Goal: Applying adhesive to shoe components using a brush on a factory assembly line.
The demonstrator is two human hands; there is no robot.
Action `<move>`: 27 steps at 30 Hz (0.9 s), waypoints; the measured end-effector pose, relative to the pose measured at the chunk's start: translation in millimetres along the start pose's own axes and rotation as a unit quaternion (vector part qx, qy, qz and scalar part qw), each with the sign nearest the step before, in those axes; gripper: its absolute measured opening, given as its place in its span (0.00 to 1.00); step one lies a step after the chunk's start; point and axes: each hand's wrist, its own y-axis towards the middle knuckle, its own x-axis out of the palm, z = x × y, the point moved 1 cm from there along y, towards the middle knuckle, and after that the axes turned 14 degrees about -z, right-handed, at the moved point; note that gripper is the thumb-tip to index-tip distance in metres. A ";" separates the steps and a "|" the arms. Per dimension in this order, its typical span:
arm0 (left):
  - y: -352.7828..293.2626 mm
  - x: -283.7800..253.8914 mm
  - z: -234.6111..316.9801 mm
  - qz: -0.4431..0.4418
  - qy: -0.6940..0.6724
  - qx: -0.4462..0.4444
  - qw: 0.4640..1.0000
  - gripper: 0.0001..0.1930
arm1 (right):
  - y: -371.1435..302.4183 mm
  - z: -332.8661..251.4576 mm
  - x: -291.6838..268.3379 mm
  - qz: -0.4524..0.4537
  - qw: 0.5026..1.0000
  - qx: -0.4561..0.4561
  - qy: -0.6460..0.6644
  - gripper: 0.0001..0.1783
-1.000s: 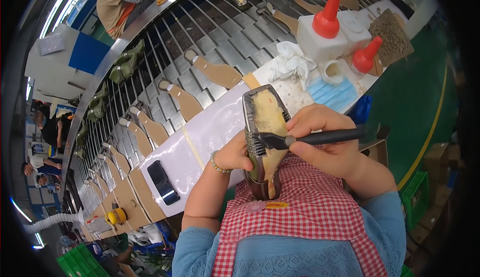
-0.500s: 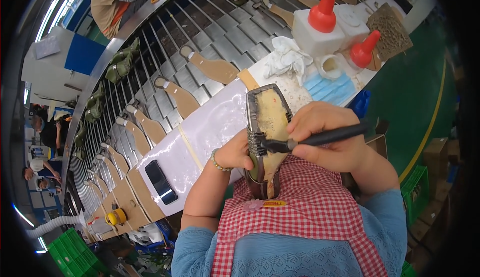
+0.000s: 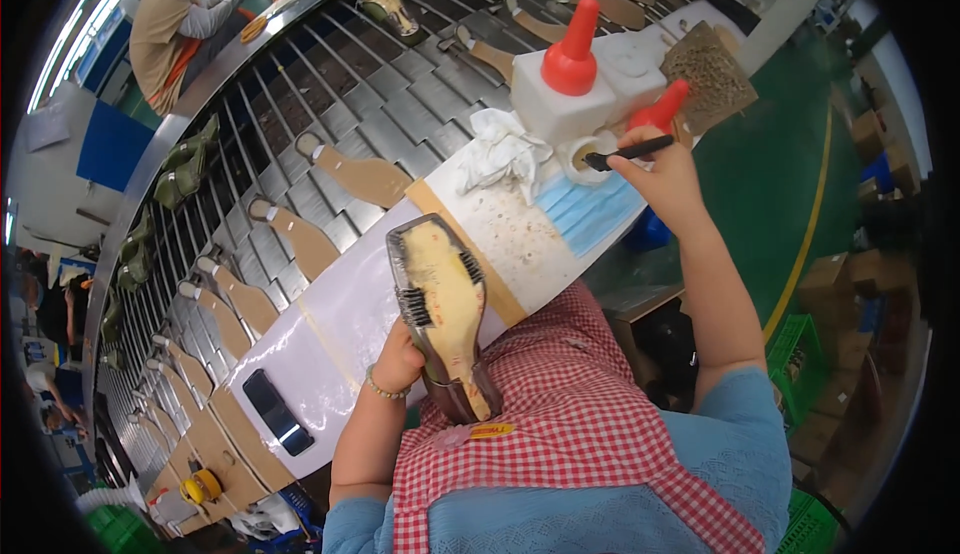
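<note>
My left hand is closed around the side of a shoe upper on its last, sole side up. Its pale yellow underside is ringed by a dark, gathered edge, and the narrow end rests near my apron. My right hand grips a black-handled brush. The bristles are at the mouth of a small white pot; how deep they reach I cannot tell. Beside the pot lie a blue face mask and a crumpled white cloth.
White bottles with red cone caps stand behind the pot. Brown insoles lie across the slatted metal conveyor. A phone rests on the left of the table. A co-worker is across the conveyor.
My right hand has carried the brush from the shoe's underside up and right to the white pot. My left hand still holds the shoe. The whole view has shifted.
</note>
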 end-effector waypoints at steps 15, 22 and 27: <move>-15.5 -26.8 -42.1 0.091 -0.028 0.049 0.994 0.58 | 11.0 72.7 -0.8 -0.028 0.957 0.082 0.278 0.10; 2.9 -24.8 -17.2 0.123 -0.067 0.086 0.986 0.62 | -6.5 97.2 24.4 0.032 0.719 0.245 0.649 0.15; 8.9 -20.3 -7.9 0.112 -0.157 0.072 0.979 0.65 | -4.1 115.8 34.3 0.030 0.629 0.269 0.729 0.17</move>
